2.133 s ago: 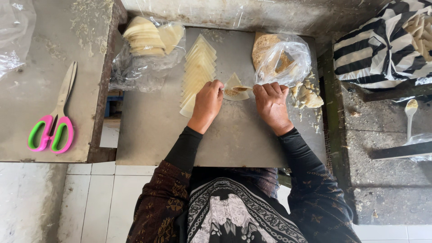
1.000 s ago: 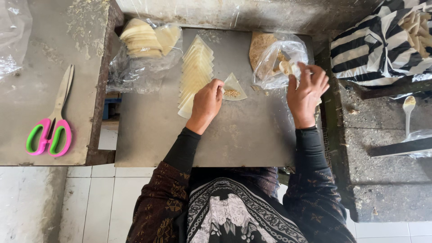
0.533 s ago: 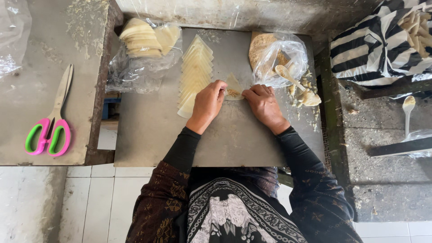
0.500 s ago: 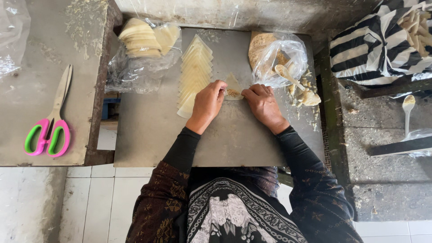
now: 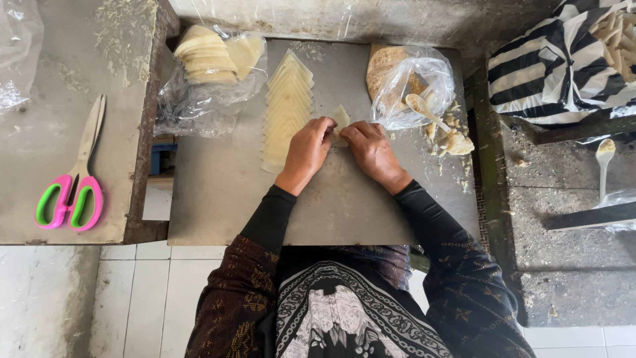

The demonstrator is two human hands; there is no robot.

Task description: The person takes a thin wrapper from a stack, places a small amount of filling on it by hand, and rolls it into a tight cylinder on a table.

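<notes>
Both hands down mid-surface (image 5: 218, 199), left hand (image 5: 308, 151) and right hand (image 5: 372, 151) pinching the same pale triangular wrapper (image 5: 340, 120) between the fingertips, just right of the fanned row of wrappers (image 5: 286, 106). Beside the right hand, a clear bag of crumbly filling (image 5: 412, 83) with a small spoon (image 5: 426, 110). Far left, pink-and-green scissors (image 5: 71, 182) lying flat.

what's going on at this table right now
A person in dark patterned sleeves works at a grey metal board. The left hand and right hand meet over a pale triangular pastry sheet and pinch it together. Beside them lies a fanned row of pale pastry sheets; a clear plastic bag of crumbly filling with a small spoon sits to the right. Pink and green scissors lie apart.
</notes>
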